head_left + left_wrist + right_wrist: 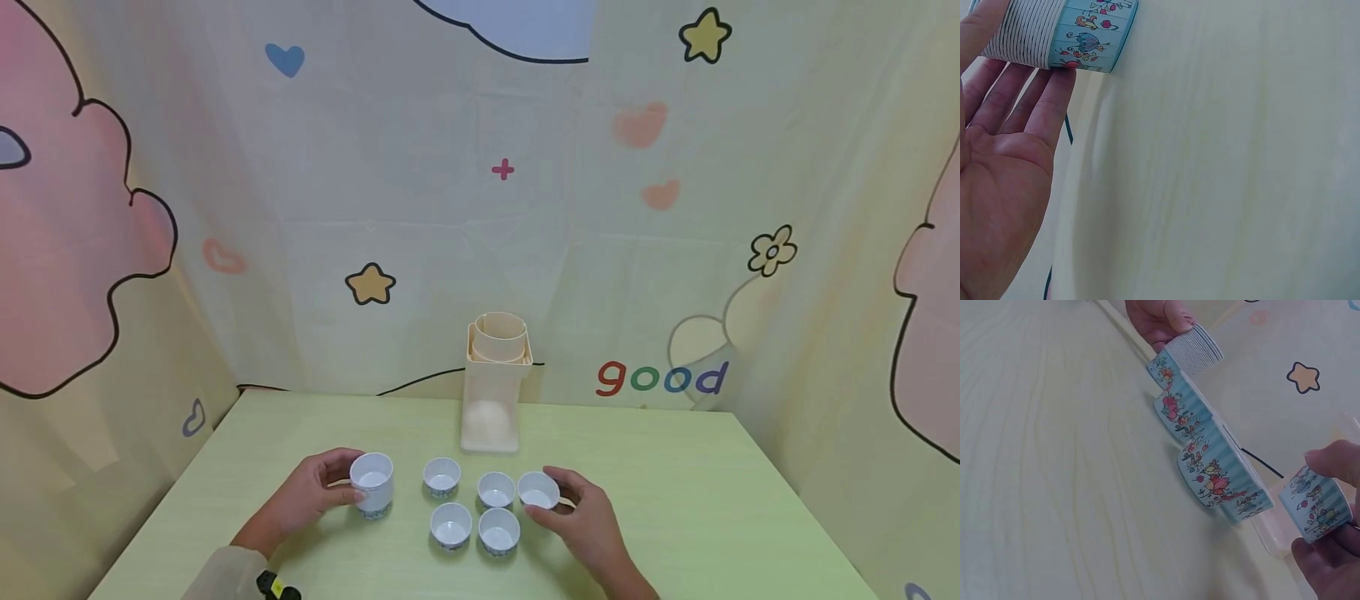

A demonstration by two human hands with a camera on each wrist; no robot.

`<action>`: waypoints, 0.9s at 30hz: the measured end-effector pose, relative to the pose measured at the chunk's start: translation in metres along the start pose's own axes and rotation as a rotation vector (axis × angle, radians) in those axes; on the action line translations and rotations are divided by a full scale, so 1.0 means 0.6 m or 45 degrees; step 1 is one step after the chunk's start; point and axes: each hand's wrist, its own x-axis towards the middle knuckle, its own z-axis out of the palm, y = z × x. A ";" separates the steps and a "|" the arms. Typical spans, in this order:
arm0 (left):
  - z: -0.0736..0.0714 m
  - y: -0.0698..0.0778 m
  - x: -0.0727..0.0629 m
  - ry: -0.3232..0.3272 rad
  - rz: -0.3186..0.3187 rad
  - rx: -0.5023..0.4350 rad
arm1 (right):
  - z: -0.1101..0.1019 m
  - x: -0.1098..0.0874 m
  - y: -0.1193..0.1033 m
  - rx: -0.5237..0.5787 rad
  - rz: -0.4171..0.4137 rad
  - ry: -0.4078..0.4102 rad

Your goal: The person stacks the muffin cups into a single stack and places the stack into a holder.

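Observation:
On the left, my left hand (318, 492) grips a stack of nested paper cups (372, 479) between thumb and fingers. In the left wrist view the stacked paper cups (1054, 31) show many white rims above one light-blue printed wall with flowers. My right hand (588, 517) pinches a single paper cup (538, 492) by its sides, thumb in front and fingers behind. That cup (1316, 503) is pale blue with a flower print, held apart from the group in the right wrist view. Between the hands several matching cups (451, 525) stand upright in two rows, mouths up.
Behind the cups stands a cream plastic stand (491, 417) with a round tube (500, 337) at its top. The pale green table (675, 492) reaches back to a printed cloth backdrop (420, 183), with cloth also at both sides.

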 end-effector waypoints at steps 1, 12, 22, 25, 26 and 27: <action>0.000 0.000 0.000 0.004 -0.006 0.002 | 0.001 0.000 -0.002 0.005 0.000 -0.001; -0.001 0.002 -0.001 -0.005 -0.003 0.006 | 0.014 0.001 -0.020 0.078 -0.033 -0.029; 0.000 -0.003 0.001 0.002 -0.004 0.041 | 0.026 0.004 -0.029 0.084 -0.049 -0.042; 0.000 -0.003 0.001 0.004 -0.005 0.040 | 0.032 0.004 -0.033 0.117 -0.061 -0.050; 0.000 -0.004 0.002 0.003 -0.003 0.039 | 0.034 0.003 -0.034 0.122 -0.067 -0.053; 0.000 -0.004 0.002 0.000 0.001 0.040 | 0.035 0.003 -0.035 0.127 -0.073 -0.057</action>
